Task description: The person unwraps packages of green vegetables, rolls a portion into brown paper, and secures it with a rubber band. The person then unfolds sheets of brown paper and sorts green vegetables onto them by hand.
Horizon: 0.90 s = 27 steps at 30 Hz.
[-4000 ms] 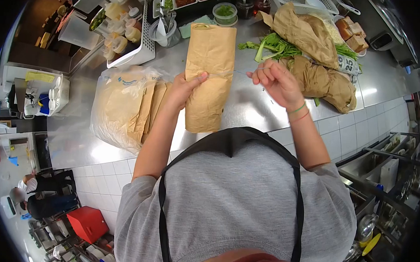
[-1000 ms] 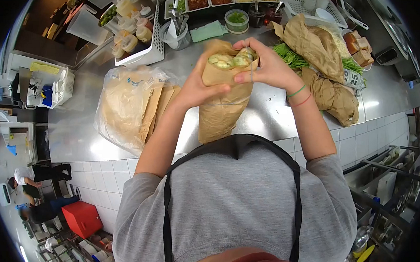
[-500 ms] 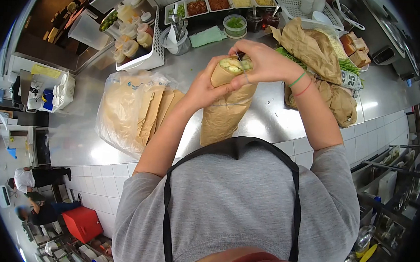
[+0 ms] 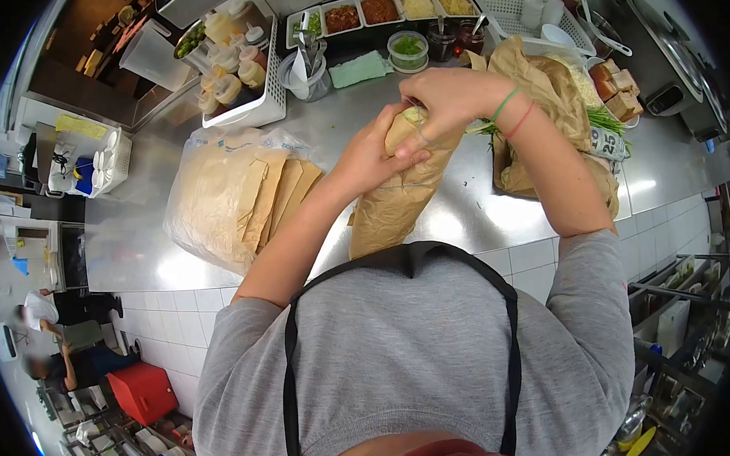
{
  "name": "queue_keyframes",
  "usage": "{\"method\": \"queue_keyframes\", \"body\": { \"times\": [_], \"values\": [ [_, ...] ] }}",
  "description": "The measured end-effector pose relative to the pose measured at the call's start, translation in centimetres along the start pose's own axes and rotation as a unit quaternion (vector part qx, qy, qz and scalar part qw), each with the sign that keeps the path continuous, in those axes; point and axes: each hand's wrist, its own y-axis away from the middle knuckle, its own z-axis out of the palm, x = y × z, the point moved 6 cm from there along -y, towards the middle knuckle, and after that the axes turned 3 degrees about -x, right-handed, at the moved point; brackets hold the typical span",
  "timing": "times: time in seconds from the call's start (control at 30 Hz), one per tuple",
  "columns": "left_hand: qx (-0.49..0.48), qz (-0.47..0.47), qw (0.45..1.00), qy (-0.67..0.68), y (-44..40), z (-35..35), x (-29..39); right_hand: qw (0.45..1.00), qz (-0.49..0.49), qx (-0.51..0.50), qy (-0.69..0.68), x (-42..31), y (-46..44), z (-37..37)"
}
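Note:
A long brown paper-wrapped bundle [image 4: 395, 209] leans in front of me, pale green food just showing at its upper end. One thin band circles its middle. My left hand [image 4: 377, 154] is wrapped around the bundle's side near the top. Over the upper end curls my right hand [image 4: 446, 104], its fingers closed at the rim with a thin rubber band [image 4: 423, 135] by the thumb. The right fingertips are partly hidden. To the left lies a clear plastic bag [image 4: 210, 195] of flat brown paper bags [image 4: 271, 202].
Squeeze bottles [image 4: 252, 72] stand in a white basket [image 4: 277, 91]. Food trays [image 4: 380, 10] line the back, with a tub of chopped greens [image 4: 407, 48] before them. Right: crumpled brown paper [image 4: 546, 81], greens and bread pieces [image 4: 620, 84]. Two people [image 4: 69, 369] are far left.
The bundle's top has tilted right and its opening is now mostly covered. My right hand has moved down over it; the band stretched across the opening now sits near the thumb.

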Motion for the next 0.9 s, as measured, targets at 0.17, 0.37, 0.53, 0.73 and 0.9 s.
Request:
{"method": "queue_keyframes", "body": {
  "times": [0.17, 0.37, 0.53, 0.73, 0.9],
  "values": [
    [0.020, -0.015, 0.996, -0.091, -0.3, 0.7, -0.1, 0.995, 0.032, -0.076, 0.058, -1.0, -0.8, 0.2],
    [0.089, 0.032, 0.993, -0.072, 0.0, 1.2, 0.1, 0.978, 0.010, -0.195, 0.071, 1.0, -3.9, 0.5],
    [0.108, -0.048, 0.993, 0.032, 0.5, 1.1, -1.4, 0.944, -0.009, -0.328, 0.028, -0.6, -5.1, 1.2],
    [-0.001, -0.072, 0.994, 0.084, 6.6, 4.0, -5.3, 0.908, 0.025, -0.392, 0.145, -1.5, -3.9, 3.6],
    [-0.041, -0.179, 0.976, 0.118, 6.7, 4.7, -5.7, 0.911, 0.011, -0.368, 0.183, -3.4, -4.8, 6.2]
  ]
}}
